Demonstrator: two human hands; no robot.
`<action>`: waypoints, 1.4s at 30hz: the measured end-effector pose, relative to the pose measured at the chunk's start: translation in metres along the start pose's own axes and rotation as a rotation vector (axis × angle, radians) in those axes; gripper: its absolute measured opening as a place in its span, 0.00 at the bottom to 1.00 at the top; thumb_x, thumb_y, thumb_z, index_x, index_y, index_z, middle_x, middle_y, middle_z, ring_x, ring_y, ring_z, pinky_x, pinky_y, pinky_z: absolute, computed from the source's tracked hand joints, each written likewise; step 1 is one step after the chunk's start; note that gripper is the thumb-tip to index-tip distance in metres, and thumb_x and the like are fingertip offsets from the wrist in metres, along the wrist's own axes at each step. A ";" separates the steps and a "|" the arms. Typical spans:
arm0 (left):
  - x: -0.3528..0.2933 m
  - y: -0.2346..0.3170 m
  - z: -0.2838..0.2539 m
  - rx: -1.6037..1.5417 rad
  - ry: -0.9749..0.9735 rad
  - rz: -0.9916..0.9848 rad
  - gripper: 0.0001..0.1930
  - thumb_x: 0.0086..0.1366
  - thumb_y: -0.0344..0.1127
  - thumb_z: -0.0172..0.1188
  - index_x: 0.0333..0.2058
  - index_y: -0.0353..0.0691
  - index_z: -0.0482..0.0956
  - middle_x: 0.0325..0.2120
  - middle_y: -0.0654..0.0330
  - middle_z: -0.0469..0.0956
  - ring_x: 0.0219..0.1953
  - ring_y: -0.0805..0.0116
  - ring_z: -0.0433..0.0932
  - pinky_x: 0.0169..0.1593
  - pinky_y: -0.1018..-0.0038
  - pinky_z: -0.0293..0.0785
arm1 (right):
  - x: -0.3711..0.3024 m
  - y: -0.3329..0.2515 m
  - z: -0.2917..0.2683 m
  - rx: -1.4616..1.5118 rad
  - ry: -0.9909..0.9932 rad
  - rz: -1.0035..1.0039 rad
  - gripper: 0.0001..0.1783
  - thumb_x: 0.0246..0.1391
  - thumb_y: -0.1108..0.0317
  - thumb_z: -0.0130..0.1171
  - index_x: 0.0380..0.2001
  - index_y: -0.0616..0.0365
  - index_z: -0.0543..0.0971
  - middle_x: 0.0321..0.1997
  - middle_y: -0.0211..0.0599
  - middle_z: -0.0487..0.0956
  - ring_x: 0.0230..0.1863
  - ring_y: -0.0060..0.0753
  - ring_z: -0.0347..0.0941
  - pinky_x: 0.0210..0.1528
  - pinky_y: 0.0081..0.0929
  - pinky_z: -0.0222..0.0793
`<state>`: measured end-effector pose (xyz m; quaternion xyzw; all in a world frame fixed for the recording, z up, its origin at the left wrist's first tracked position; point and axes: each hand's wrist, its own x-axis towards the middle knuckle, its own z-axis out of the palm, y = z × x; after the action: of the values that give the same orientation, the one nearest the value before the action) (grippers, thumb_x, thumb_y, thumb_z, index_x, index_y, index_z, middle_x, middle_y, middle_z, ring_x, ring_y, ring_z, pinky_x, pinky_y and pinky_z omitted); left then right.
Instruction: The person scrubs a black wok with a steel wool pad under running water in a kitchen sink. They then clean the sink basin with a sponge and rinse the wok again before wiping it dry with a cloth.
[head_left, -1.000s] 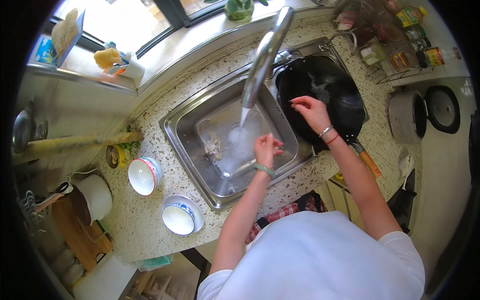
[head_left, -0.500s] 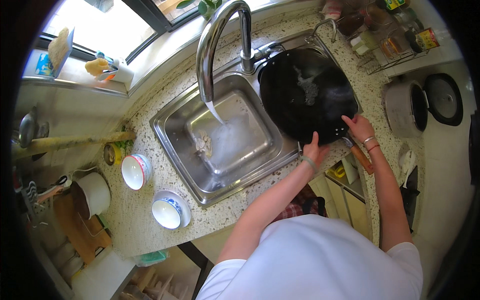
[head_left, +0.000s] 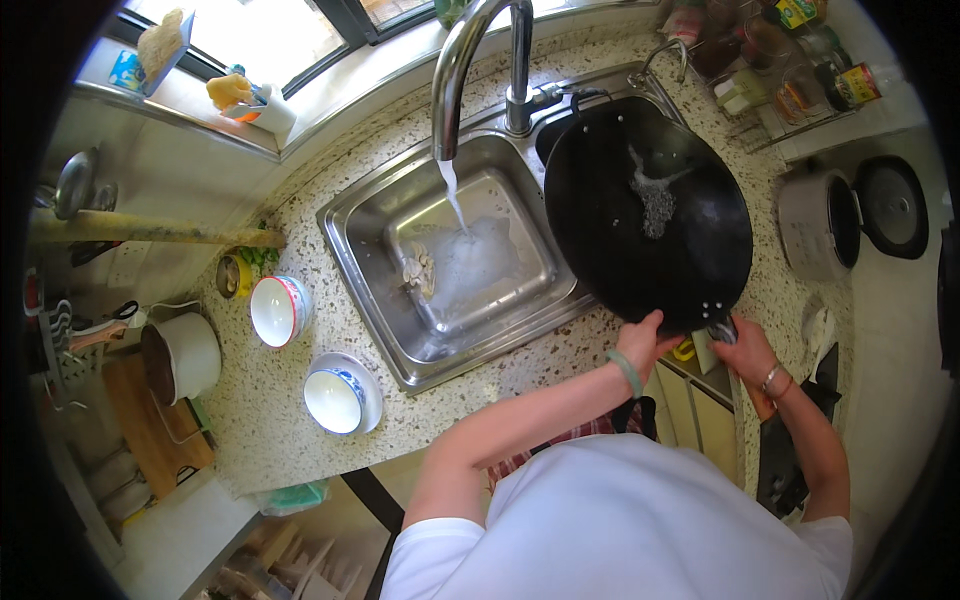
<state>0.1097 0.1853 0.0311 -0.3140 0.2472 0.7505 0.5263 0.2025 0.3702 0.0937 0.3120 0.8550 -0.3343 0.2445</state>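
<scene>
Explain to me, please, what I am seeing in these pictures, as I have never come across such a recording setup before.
There is no machine here: these are a person's own bare hands. The view looks down from a wide fisheye camera worn on the head, so straight edges bend toward the rim and the picture's left is the person's left.

The left hand holds the near rim of a black wok, which has a patch of froth inside. The right hand grips its handle.

Water runs from the faucet into a metal sink. On the speckled counter, to the left, are a red-rimmed bowl and a blue-and-white bowl.
</scene>
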 end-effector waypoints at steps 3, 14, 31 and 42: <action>-0.044 -0.007 -0.020 0.037 -0.048 -0.041 0.19 0.69 0.32 0.45 0.54 0.25 0.63 0.52 0.50 0.70 0.54 0.57 0.70 0.60 0.59 0.68 | -0.050 -0.040 0.004 0.057 -0.066 0.106 0.18 0.43 0.65 0.65 0.34 0.67 0.73 0.23 0.42 0.76 0.20 0.31 0.74 0.24 0.29 0.70; -0.180 0.068 -0.087 0.006 -0.027 0.098 0.21 0.66 0.27 0.46 0.55 0.24 0.60 0.53 0.44 0.68 0.55 0.50 0.69 0.62 0.53 0.65 | -0.082 -0.150 0.054 0.315 -0.521 0.019 0.12 0.50 0.68 0.62 0.27 0.63 0.69 0.17 0.30 0.70 0.13 0.22 0.68 0.14 0.22 0.64; -0.146 0.199 -0.215 0.287 0.170 0.268 0.19 0.69 0.39 0.47 0.48 0.27 0.68 0.48 0.41 0.72 0.52 0.47 0.73 0.55 0.54 0.71 | 0.010 -0.252 0.238 0.848 -0.522 0.241 0.17 0.51 0.63 0.61 0.32 0.65 0.68 0.25 0.37 0.73 0.18 0.30 0.72 0.18 0.29 0.71; -0.135 0.174 -0.229 0.143 0.239 0.060 0.26 0.61 0.26 0.60 0.52 0.49 0.54 0.43 0.56 0.71 0.42 0.62 0.76 0.45 0.63 0.77 | 0.022 -0.242 0.292 0.632 -0.699 -0.033 0.26 0.59 0.51 0.51 0.36 0.71 0.73 0.28 0.44 0.78 0.19 0.32 0.77 0.19 0.27 0.74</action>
<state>0.0269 -0.1170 -0.0189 -0.3554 0.3702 0.7038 0.4912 0.0802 0.0261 -0.0104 0.2263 0.5827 -0.6669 0.4055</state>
